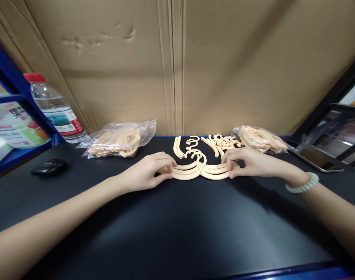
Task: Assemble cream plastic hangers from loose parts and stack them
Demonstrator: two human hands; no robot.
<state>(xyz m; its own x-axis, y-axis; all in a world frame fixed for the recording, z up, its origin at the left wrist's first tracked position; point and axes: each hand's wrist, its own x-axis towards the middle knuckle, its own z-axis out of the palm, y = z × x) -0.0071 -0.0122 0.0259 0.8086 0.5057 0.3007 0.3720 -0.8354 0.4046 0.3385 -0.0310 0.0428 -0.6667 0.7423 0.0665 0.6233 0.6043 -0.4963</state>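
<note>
On my head feed, smooth, cream-coloured left strips and right strips curve gently across the black bench, their inner ends meeting in the middle. I count three strips per side. My left hand has its grip pinching the left strips' outer ends; my right hand pinches the right strips likewise. Beyond lie two plastic bags, with one bottle and one mouse leftward.

Bare left hand; bare right hand; 1 pale, ridged, coil-like band circles the right wrist.
</note>
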